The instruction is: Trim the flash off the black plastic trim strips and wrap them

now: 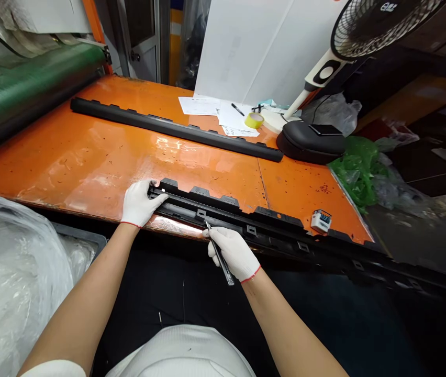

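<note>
A long black plastic trim strip (223,209) lies along the front edge of the orange table, its inner side with ribs, tabs and square slots facing up. My left hand (141,201), in a white glove, grips the strip's left end, thumb over the near side and fingers at the far side. In my right hand (234,252), also gloved, is a slim dark craft knife (222,261) held like a pen. Its pointed tip is close to the strip's near edge; whether it touches cannot be made out. The strip's right end runs off into shadow.
A second black strip (176,130) lies farther back on the orange table (101,152). Yellow tape (254,120), papers (199,106), a black case (309,141) and a fan (325,68) stand behind. A small white device (321,221) sits right; a green roller (38,84) is left.
</note>
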### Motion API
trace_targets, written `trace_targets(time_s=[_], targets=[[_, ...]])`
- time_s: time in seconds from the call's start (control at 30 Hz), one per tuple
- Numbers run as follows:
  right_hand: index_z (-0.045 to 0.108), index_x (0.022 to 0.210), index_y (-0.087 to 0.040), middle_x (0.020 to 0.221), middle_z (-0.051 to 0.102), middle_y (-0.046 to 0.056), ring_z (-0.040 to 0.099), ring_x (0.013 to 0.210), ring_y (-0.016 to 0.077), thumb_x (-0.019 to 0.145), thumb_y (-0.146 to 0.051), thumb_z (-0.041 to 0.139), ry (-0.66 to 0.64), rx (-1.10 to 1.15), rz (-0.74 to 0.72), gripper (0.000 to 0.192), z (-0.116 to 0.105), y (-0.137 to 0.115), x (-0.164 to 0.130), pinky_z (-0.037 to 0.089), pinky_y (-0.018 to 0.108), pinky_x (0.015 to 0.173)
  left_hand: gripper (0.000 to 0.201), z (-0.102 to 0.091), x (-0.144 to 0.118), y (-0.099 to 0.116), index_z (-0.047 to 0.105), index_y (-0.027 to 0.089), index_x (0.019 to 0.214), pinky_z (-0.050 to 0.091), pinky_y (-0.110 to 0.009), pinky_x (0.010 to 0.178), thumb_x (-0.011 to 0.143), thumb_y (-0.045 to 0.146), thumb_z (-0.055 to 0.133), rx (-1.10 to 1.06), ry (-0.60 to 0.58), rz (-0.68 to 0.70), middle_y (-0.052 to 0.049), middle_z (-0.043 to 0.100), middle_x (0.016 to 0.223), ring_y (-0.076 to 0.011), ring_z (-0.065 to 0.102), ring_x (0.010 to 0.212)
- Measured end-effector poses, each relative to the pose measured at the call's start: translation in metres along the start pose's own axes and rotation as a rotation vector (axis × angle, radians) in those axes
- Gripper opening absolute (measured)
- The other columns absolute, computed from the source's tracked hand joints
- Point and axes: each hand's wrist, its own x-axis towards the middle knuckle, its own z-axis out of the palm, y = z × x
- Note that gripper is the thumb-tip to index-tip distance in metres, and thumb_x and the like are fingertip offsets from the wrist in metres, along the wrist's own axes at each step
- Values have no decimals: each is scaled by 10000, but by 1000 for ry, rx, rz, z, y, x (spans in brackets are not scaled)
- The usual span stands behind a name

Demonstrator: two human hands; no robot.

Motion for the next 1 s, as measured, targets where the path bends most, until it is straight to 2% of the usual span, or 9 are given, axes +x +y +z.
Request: trace_targets(time_s=[0.13, 0.23, 0.3, 0.4, 0.5, 0.6, 0.77, 0.87, 1.0], targets=[[662, 855, -200, 541, 622, -25, 446, 375, 100, 882, -483, 630, -41, -20, 9, 286, -5, -6, -2, 289, 205, 377, 352, 0, 0, -1, 738, 244, 1119, 536, -448, 1042, 858, 470, 808, -2, 3, 0, -73, 810, 1167, -345, 726, 1160], [732, 991, -158, 505, 574, -47, 406, 372, 90, 925, -523, 634, -259, -48, 50, 384, -13, -10, -11, 280, 204, 398, 345, 0, 0, -1, 741, 247, 1110, 539, -453, 1040, 856, 470, 810, -8, 5, 1, -73, 810, 1157, -346, 727, 1154], [762, 1143, -135, 554, 593, -42, 446, 406, 99, 962, -556, 627, -320, -89, 39, 477, -18, -10, -17, 320, 214, 417, 341, 0, 0, -1, 746, 252, 1104, 543, -461, 1035, 853, 473, 812, -9, 10, -5, -75, 809, 1149, -350, 729, 1146], [746, 1373, -180, 728, 666, -7, 581, 540, 141, 1033, -522, 553, -98, -207, -98, 519, -27, -3, -21, 446, 254, 483, 348, 1, 1, -1, 757, 253, 1100, 550, -481, 1025, 859, 499, 803, 9, 18, -19, -88, 810, 1144, -366, 726, 1143], [717, 1489, -246, 1035, 770, 67, 733, 884, 215, 1086, -416, 496, 90, -476, -353, 490, -38, 6, -20, 619, 349, 775, 357, 1, 1, -1, 770, 242, 1095, 548, -504, 1039, 879, 526, 775, 48, 24, -19, -110, 814, 1137, -387, 713, 1170], [741, 1472, -259, 1208, 776, 106, 729, 1103, 262, 1100, -307, 525, 186, -831, -579, 433, -45, 14, -16, 602, 395, 985, 365, 1, 2, 0, 782, 235, 1092, 546, -512, 1050, 892, 539, 755, 64, 24, -17, -122, 819, 1127, -392, 708, 1180], [805, 1370, -243, 1113, 805, 105, 714, 952, 254, 1111, -226, 588, 333, -1279, -785, 338, -50, 20, -6, 555, 343, 776, 381, -1, 2, 4, 792, 232, 1101, 540, -481, 1064, 897, 551, 740, 60, 0, -42, -110, 822, 1150, -378, 707, 1190], [822, 1327, -221, 1089, 803, 98, 706, 925, 233, 1101, -205, 629, 360, -1297, -900, 298, -50, 22, 0, 532, 320, 736, 386, -2, 1, 5, 793, 232, 1103, 535, -466, 1068, 899, 554, 738, 67, -8, -50, -108, 823, 1161, -372, 705, 1198], [819, 1325, -223, 1091, 798, 93, 704, 940, 221, 1095, -195, 647, 347, -1271, -927, 289, -49, 23, 4, 538, 307, 747, 366, -2, 2, 5, 794, 241, 1086, 534, -463, 1059, 898, 550, 741, 66, -6, -46, -104, 823, 1147, -371, 704, 1188]])
